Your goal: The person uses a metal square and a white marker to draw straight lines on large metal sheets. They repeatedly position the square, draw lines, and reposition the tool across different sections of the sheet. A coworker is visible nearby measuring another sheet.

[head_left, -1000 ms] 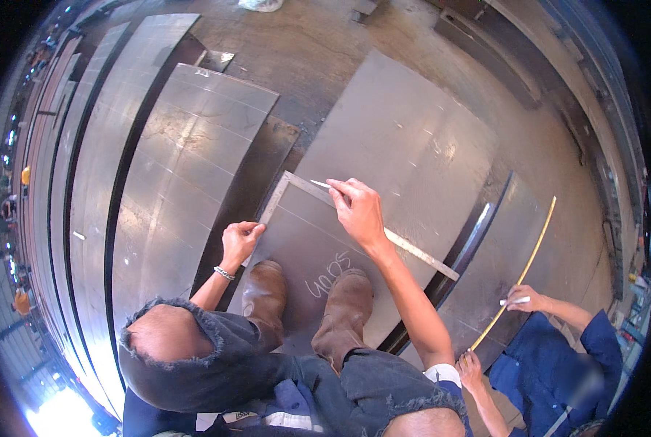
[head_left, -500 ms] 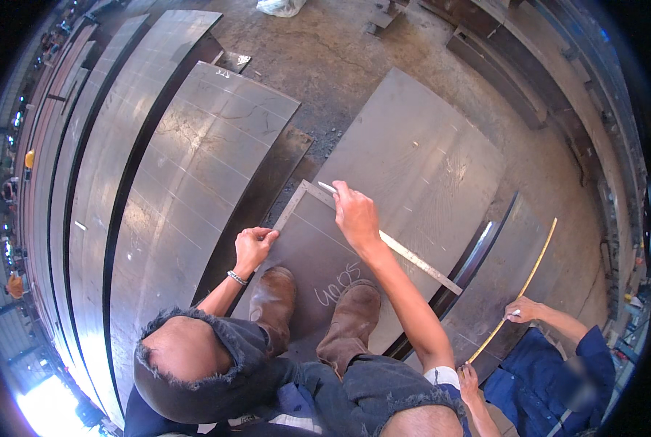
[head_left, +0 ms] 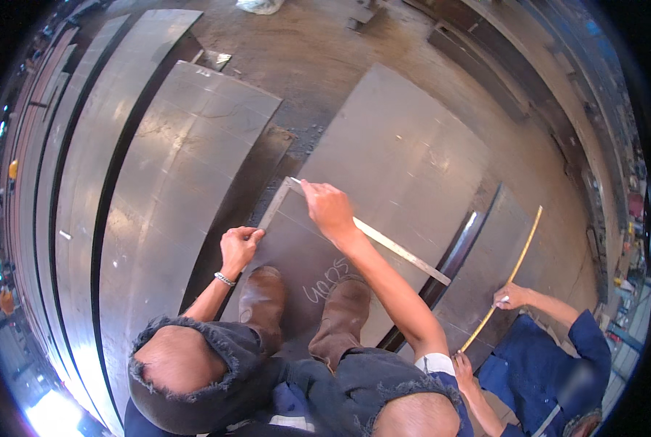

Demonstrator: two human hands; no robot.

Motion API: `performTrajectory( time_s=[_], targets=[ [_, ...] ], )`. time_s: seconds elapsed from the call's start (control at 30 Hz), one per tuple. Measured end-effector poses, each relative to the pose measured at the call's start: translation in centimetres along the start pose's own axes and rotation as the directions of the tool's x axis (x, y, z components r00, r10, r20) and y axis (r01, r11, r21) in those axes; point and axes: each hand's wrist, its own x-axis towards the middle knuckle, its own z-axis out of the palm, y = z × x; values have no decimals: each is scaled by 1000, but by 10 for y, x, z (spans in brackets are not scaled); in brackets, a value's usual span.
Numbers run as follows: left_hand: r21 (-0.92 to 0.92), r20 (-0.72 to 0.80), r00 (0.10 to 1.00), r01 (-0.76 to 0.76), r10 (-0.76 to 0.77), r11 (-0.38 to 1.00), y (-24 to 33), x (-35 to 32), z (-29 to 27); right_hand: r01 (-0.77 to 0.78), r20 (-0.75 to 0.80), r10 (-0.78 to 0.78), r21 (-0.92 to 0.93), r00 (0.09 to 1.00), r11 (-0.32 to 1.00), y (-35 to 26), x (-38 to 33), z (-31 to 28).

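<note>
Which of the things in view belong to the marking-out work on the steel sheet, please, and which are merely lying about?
In use:
- left hand on the square's short leg
- right hand at the square's long blade
- steel square
- metal sheet underfoot, with chalk writing

Lying about:
- big stacked sheets
- pale rag on the floor
- yellow tape, held by a co-worker

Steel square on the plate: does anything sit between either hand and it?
Nothing visible. The left hand grips the steel square at its short leg, and the right hand presses on its long blade atop the metal plate.
</note>
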Motion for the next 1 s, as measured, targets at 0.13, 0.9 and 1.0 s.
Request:
performTrajectory(
  time_s=[0.13, 0.9, 1.0],
  targets=[
    [-9, 24, 999, 31, -31, 999, -2, 0, 1, 60, 61, -56, -67, 997, 996, 3, -2, -6],
    [-19, -15, 999, 36, -36, 999, 0, -1, 3, -132, 483, 419, -521, 769, 843, 122, -270, -202],
    [-47, -16, 999, 47, -47, 998, -4, -1, 6, -405, 262, 565, -474, 782, 781, 112, -252, -198]
  ],
)
